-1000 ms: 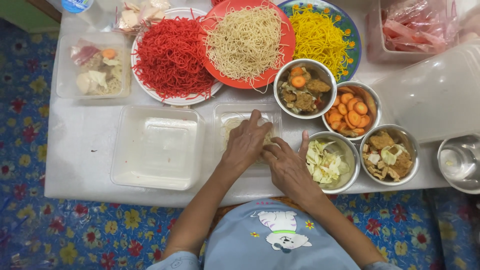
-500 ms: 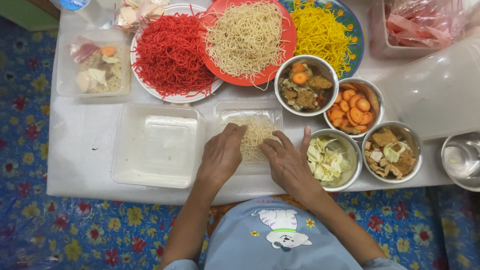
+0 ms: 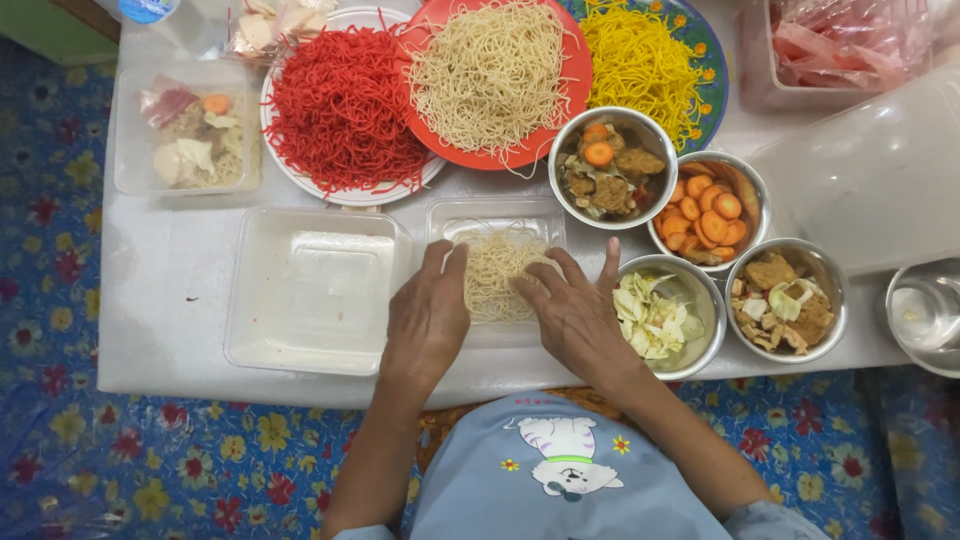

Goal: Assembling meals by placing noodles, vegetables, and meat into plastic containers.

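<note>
A clear plastic container (image 3: 455, 218) holds a small heap of pale noodles (image 3: 492, 275) on the white table. My left hand (image 3: 428, 318) lies flat on the container's left side, fingers touching the noodles. My right hand (image 3: 576, 312) rests on its right side, fingers spread against the noodle heap. Neither hand grips anything. The container's open lid (image 3: 315, 288) lies flat to its left.
Behind are a plate of red noodles (image 3: 340, 105), a red plate of pale noodles (image 3: 490, 75) and a plate of yellow noodles (image 3: 645, 60). Metal bowls hold cabbage (image 3: 655, 312), carrots (image 3: 705, 210), stew (image 3: 605, 170) and tofu (image 3: 780, 300). A filled clear box (image 3: 190, 135) sits far left.
Both hands have slid apart from on top of the noodles to the container's two sides, uncovering the noodle heap.
</note>
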